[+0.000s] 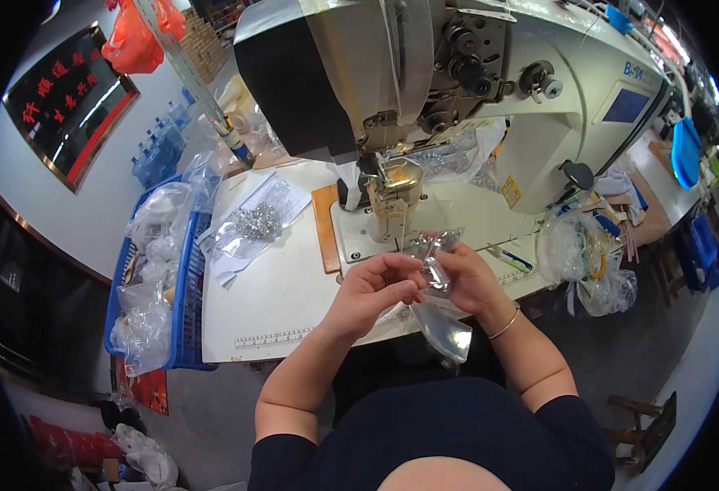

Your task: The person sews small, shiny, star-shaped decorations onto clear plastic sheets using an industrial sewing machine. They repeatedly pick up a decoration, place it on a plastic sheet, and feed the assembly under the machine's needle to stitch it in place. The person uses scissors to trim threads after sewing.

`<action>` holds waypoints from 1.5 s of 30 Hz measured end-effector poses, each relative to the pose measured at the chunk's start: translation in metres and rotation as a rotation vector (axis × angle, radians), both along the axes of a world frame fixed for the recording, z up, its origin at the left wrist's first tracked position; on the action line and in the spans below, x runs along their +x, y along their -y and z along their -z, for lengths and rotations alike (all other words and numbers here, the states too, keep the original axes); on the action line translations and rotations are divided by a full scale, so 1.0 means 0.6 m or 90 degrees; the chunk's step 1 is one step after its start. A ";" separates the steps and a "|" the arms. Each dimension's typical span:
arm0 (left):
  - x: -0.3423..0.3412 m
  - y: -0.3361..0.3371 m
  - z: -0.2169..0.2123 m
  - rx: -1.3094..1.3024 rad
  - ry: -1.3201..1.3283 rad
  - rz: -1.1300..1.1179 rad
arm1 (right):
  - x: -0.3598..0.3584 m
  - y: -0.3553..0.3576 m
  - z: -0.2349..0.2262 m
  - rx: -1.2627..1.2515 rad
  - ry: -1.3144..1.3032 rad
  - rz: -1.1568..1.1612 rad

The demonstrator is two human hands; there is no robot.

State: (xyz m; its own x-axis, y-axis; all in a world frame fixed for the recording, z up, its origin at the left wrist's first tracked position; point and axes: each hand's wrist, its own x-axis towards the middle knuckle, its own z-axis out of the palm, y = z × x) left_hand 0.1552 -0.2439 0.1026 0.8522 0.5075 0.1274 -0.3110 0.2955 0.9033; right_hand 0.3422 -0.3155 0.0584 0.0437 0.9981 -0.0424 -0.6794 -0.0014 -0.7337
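In front of the sewing machine's needle area, my two hands meet over a small clear plastic bag [436, 274] with shiny silver pieces in its upper part. My right hand [475, 282] is closed round the bag's right side. From the left comes my left hand [376, 295], its fingers and thumb bent together at the bag's edge; what lies between the fingertips is too small to make out. Below both hands hangs a glossy, see-through flap [448, 331], catching the light. A bracelet circles my right wrist.
The large white sewing machine [572, 123] stands over the white table [277, 299]. Silver pieces [258, 221] lie on plastic and paper at left. A blue basket [189, 303] holds plastic bags. At right are small snips [511, 259] and bagged items [576, 245]. A wooden stool [646, 430] stands lower right.
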 end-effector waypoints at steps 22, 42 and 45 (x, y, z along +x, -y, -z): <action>-0.021 0.049 0.047 0.230 -0.158 -0.334 | -0.076 0.030 0.010 -0.104 -0.004 0.061; -0.006 0.049 0.068 0.158 -0.150 -0.408 | -0.081 0.024 0.010 -0.090 0.050 0.106; -0.004 0.048 0.068 0.153 -0.151 -0.407 | -0.081 0.024 0.010 -0.095 0.045 0.109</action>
